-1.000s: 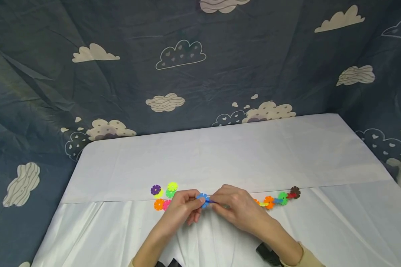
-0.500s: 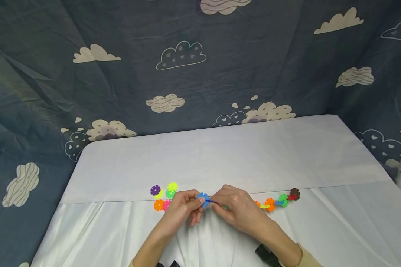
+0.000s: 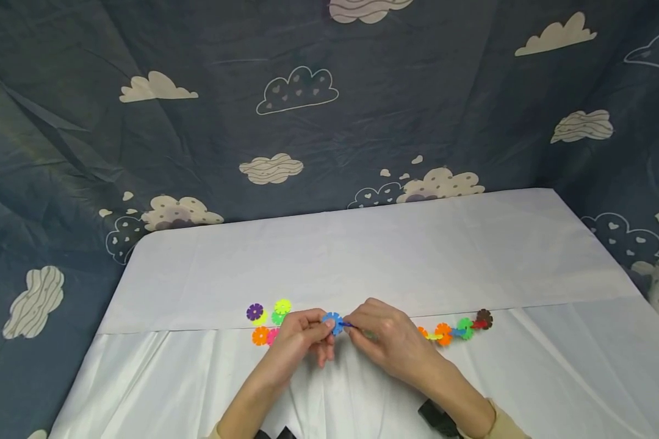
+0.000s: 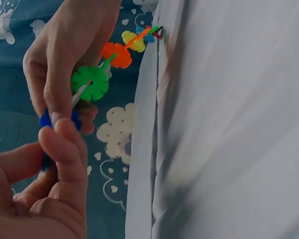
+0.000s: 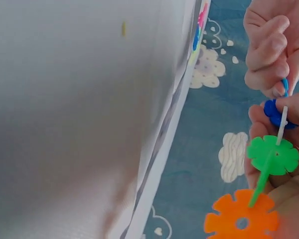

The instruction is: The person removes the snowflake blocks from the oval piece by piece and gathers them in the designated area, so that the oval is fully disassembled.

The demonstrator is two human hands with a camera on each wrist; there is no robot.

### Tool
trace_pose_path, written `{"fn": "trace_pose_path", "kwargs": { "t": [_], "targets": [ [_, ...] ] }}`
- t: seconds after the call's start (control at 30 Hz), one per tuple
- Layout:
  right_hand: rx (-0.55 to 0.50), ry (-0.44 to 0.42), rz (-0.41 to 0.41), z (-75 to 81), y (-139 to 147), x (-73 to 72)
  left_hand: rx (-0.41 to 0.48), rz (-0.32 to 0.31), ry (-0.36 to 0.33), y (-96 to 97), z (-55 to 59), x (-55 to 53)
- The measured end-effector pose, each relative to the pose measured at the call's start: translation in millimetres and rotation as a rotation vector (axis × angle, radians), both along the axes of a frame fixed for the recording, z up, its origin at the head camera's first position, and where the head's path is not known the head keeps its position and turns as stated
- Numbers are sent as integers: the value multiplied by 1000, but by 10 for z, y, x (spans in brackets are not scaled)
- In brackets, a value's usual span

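The left hand point(image 3: 302, 335) pinches a light blue disc point(image 3: 333, 323) between thumb and fingers, holding it over the near part of the white-covered counter point(image 3: 362, 256), its notched face toward the head camera. Just beside it, the right hand point(image 3: 387, 335) has its fingers curled and pinching a dark blue disc point(image 5: 275, 113), seen nearly edge-on from the head. The two discs sit edge to edge between the hands; whether their slots have joined I cannot tell, since fingertips cover much of the meeting place. From the dark blue disc a chain runs on past the right hand: a white piece point(image 5: 283, 124), a green disc point(image 5: 274, 154), another green piece point(image 5: 260, 186) set crosswise, then an orange disc point(image 5: 241, 216). Beyond the hand the head view shows further orange, yellow, blue, green and red links, ending in a brown disc point(image 3: 484, 318). Left of the left hand lie loose discs: a purple one point(image 3: 255, 311) overlapping a yellow one, a yellow-green one point(image 3: 282, 306) touching a green one, an orange one point(image 3: 260, 335), and a pink one point(image 3: 273, 335) partly hidden by the hand. A dark cloth point(image 3: 307, 140) printed with clouds hangs behind.
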State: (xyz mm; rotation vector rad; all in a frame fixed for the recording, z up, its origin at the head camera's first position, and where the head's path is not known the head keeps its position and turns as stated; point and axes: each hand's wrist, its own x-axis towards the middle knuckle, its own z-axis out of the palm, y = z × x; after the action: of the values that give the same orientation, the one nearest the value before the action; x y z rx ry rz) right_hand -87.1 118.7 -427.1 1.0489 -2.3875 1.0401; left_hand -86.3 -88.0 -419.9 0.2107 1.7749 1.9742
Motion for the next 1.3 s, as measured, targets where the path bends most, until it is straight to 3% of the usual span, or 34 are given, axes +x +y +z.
{"fn": "trace_pose_path", "kwargs": {
  "t": [0.13, 0.37, 0.47, 0.77, 0.93, 1.3],
  "targets": [
    [27, 12, 37, 0, 11, -12, -83, -2, 28, -93, 25, -44],
    [42, -45, -10, 19, 62, -37, -217, 164, 68, -268, 41, -152],
    [38, -63, -25, 16, 76, -44, -278, 206, 73, -334, 29, -181],
    [51, -100, -31, 6, 100, -44, -433, 360, 152, -469, -98, -248],
    [65, -128, -21, 11, 97, -38, -486, 368, 104, -491, -165, -265],
    [91, -166, -15, 26, 94, -29, -470, 347, 65, -544, -222, -307]
  ]
}}
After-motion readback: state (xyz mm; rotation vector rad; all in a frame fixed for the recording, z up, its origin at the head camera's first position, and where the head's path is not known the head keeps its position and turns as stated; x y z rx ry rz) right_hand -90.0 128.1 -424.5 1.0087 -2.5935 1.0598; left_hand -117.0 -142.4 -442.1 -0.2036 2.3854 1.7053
